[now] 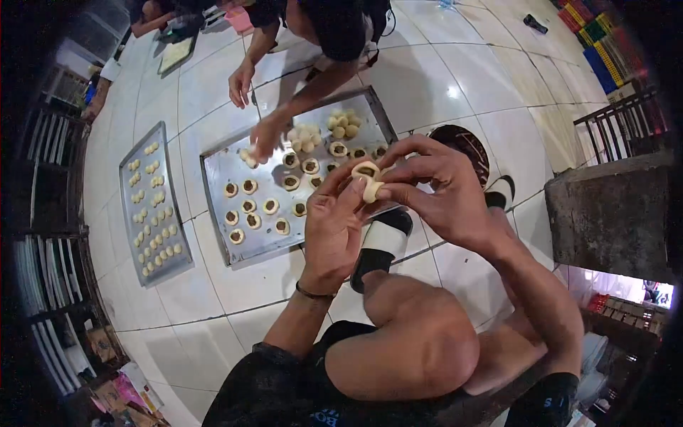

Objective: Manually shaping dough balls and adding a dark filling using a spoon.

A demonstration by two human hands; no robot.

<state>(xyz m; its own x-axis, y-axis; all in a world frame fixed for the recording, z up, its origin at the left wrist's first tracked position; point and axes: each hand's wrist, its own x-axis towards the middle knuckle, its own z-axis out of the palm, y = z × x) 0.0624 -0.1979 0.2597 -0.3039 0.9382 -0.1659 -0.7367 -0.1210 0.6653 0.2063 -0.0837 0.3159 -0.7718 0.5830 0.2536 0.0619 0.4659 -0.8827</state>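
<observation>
My left hand (pixel 334 231) and my right hand (pixel 445 199) are raised at the centre, both closed on a pale dough piece (pixel 370 188) with a dark filling, pinched between thumbs and fingers. Behind them a large metal tray (pixel 235 178) holds several flattened dough rounds (pixel 270 206) with dark filling and piles of plain dough balls (pixel 344 124). A co-worker's hand (pixel 267 139) is over that tray near some balls, and their other hand (pixel 240 85) hangs above its upper left.
A narrower tray (pixel 178 249) of small dough balls lies at left. Another person (pixel 149 18) is at top left by a dark tray. Racks (pixel 46 270) line the left edge, coloured crates (pixel 597 57) the top right, a concrete block (pixel 605 220) the right. My legs and sandal (pixel 380 242) are below.
</observation>
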